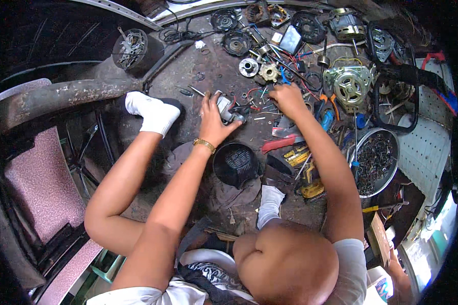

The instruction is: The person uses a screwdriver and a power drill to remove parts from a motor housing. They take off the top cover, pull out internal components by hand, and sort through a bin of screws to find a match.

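My left hand (pixel 215 119), with a gold bracelet on the wrist, is wrapped round a small grey metal motor-like part (pixel 224 108). A thin rod (pixel 196 91) sticks out past the fingers on its far left side. To the right, my right hand (pixel 289 100) reaches down among small loose parts and bits of wire. Its fingers are bent together at the floor; what they grip, if anything, is hidden. A blue-handled tool (pixel 285 76) lies just beyond those fingers. In front of me, a round black cover (pixel 235 163) lies on the floor.
Motor housings (pixel 347 24), round covers (pixel 236 42) and a silver motor frame (pixel 351 85) crowd the far right. Orange-handled pliers (pixel 333 104) and a yellow power drill (pixel 310 180) lie beside my right forearm. A metal basin of screws (pixel 376 160) stands right; a can (pixel 132 49) stands far left.
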`<state>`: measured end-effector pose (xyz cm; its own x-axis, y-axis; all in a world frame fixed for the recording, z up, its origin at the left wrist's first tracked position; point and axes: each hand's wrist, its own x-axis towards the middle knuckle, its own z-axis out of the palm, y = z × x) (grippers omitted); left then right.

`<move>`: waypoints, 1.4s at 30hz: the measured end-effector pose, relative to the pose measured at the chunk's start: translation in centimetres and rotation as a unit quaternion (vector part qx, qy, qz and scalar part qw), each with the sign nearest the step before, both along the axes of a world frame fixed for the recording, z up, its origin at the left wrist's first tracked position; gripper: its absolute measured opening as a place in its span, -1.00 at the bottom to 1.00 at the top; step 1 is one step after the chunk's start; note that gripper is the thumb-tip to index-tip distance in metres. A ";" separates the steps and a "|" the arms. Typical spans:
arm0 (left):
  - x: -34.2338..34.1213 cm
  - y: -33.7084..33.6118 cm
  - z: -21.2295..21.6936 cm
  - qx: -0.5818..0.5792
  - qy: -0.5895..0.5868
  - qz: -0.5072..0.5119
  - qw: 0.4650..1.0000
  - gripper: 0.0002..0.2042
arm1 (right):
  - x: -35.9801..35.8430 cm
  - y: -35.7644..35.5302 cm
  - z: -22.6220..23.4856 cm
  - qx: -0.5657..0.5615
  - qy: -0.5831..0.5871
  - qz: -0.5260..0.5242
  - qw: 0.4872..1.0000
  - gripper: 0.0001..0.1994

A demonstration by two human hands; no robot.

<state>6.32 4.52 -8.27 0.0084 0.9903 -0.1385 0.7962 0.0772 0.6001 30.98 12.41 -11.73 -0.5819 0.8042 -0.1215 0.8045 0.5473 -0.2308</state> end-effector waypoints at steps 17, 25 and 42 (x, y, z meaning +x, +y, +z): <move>1.0 -0.3 0.7 0.013 0.014 0.039 0.999 0.02 | -8.1 -2.2 2.1 -0.232 0.517 -0.249 0.786 -0.88; 0.9 -0.3 0.4 0.017 0.004 0.030 0.999 0.00 | -9.2 -1.5 1.6 -0.098 0.462 -0.049 0.880 -0.85; 1.0 -0.2 0.7 -0.017 0.015 0.034 0.999 0.02 | -8.6 0.2 1.7 -0.037 0.351 0.108 0.929 -0.89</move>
